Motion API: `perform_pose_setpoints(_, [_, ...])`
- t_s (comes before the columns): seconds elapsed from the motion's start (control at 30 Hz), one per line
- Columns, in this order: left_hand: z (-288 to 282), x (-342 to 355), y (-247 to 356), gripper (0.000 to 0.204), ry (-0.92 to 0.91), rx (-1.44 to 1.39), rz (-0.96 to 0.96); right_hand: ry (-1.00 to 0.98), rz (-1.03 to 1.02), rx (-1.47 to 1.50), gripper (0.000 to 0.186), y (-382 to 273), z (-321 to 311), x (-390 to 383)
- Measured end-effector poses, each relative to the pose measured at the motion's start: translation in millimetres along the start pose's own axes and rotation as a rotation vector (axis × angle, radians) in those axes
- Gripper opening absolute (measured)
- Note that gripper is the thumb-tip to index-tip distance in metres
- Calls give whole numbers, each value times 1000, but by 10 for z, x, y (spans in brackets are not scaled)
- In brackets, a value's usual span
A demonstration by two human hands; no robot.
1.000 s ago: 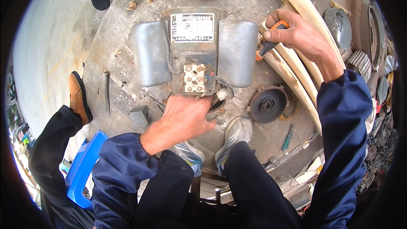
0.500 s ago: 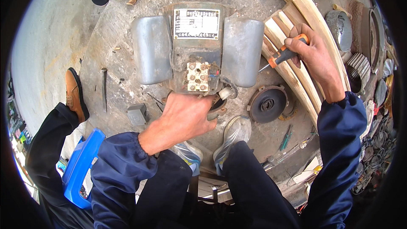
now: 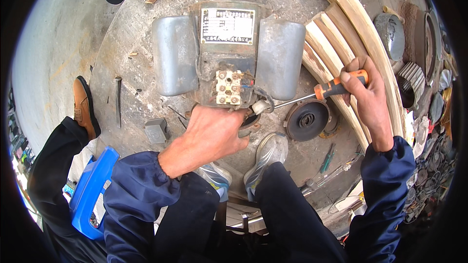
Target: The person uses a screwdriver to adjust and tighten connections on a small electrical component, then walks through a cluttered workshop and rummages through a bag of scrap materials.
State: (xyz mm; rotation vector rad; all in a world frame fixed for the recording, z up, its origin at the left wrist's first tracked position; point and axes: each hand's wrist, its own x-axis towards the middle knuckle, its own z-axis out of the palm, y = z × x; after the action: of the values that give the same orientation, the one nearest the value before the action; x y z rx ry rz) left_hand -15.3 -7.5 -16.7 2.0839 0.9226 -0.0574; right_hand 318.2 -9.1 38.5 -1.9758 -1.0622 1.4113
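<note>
An electric motor (image 3: 227, 58) with two grey capacitor housings, a metal nameplate and a pale terminal block (image 3: 228, 87) stands in front of me. My left hand (image 3: 204, 136) is closed at its near end; the fingertips are hidden beneath the edge and the thumb points right. In my right hand (image 3: 368, 97) is a screwdriver (image 3: 336, 87) with an orange and black handle, gripped with the fingers wrapped round it. Its shaft points left, and the tip is at a whitish wire sleeve (image 3: 261, 106) beside the motor's lower right corner. Whether the tip touches anything behind the sleeve is hidden.
Right of the motor lie a round black end cover (image 3: 307, 120), curved wooden strips (image 3: 341, 34) and a green-handled screwdriver (image 3: 328, 158). To the left are a grey box (image 3: 157, 130), a metal rod (image 3: 118, 102), a blue plastic stool (image 3: 92, 195) and another person's brown shoe (image 3: 85, 107).
My right hand has moved down and slightly right, swinging the screwdriver flatter so its tip comes to the wire sleeve near the motor's corner. My left hand has stayed in place.
</note>
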Motion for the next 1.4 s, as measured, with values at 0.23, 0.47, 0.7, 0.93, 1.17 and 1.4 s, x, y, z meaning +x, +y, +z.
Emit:
perform_pose_setpoints(0.23, [-66,31,40,33,-107,1,-67,78,48,3,24,-93,41,-275])
perform_pose_setpoints(0.47, [-20,24,23,32,7,-3,-7,56,-71,-56,26,-256,95,-327])
perform_pose_setpoints(0.7, [-76,21,54,32,-50,9,-38,75,-160,-106,26,-466,224,-506])
perform_pose_setpoints(0.93, [-100,32,67,35,-119,-18,-86,99,-356,-276,28,-500,321,-716])
perform_pose_setpoints(1.17, [-100,26,62,35,-78,-29,-50,88,-275,-206,27,-665,388,-597])
perform_pose_setpoints(1.4, [-126,45,91,41,-164,-33,-113,145,-26,-144,23,-571,288,-374])
